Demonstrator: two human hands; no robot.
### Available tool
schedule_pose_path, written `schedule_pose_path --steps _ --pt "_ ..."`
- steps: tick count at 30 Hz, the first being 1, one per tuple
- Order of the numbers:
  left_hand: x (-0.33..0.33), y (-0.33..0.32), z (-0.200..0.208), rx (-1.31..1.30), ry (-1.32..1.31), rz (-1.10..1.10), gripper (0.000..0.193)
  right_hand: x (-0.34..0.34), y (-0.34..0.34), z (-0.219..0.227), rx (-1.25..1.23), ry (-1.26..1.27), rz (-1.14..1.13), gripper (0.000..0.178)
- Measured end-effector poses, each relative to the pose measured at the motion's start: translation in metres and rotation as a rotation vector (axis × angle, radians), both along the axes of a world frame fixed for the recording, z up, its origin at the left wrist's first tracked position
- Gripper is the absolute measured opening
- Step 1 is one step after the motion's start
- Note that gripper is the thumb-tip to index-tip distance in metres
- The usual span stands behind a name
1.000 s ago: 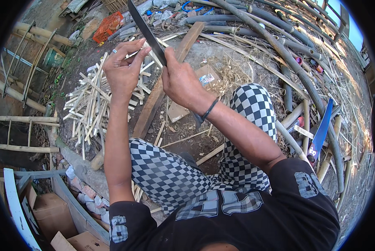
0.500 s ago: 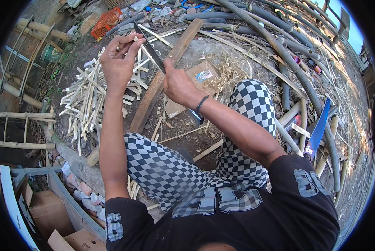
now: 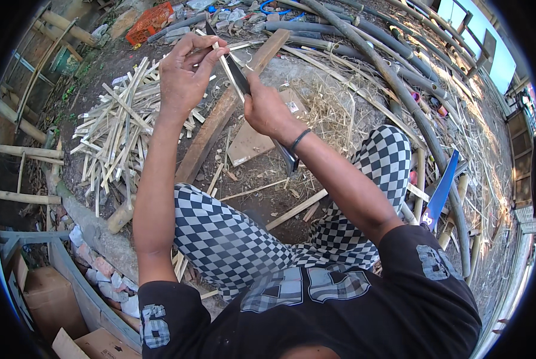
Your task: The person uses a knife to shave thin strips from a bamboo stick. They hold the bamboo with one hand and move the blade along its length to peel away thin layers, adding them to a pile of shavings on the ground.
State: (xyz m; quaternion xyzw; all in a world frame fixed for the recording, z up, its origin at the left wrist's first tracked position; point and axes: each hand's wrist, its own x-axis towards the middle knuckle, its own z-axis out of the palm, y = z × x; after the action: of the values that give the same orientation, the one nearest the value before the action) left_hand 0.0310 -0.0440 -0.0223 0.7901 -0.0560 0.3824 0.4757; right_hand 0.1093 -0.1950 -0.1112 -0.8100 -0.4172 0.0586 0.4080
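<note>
"Markings in the head view?"

"Plaid, character-shaped patches on the black cloth shirt [image 3: 351, 320], and a small white mark on the blue, tapering saw [image 3: 442, 191]."

"Where's the strip?"

"Pale, slender and wood-like, the strip [image 3: 228, 71] slants from the left hand [image 3: 186, 73] down toward the right hand [image 3: 271, 111], alongside a long, dark knife blade [image 3: 238, 78]."

"Fingers?"

"Left thumb and forefinger pinch the strip's upper end; the right fingers wrap round the knife, its grip hidden."
</note>
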Motion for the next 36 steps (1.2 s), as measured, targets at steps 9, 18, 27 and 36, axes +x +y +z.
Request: schedule_pose_path --steps 9,18,27,36 --pt "-0.015 0.015 -0.005 0.081 -0.017 0.054 0.014 -0.026 -0.001 -0.091 -0.192 0.047 -0.070 0.030" --pt "-0.023 0.023 -0.014 -0.003 -0.017 -0.012 0.013 -0.016 0.011 -0.087 0.177 -0.056 -0.055 0.025" --pt "-0.032 0.034 -0.016 0.061 -0.002 0.049 0.013 -0.001 0.009 -0.118 -0.102 0.004 -0.050 0.027" --pt "-0.033 0.032 -0.016 0.119 -0.007 0.038 0.014 -0.017 0.002 -0.155 -0.478 0.101 -0.154 0.025"
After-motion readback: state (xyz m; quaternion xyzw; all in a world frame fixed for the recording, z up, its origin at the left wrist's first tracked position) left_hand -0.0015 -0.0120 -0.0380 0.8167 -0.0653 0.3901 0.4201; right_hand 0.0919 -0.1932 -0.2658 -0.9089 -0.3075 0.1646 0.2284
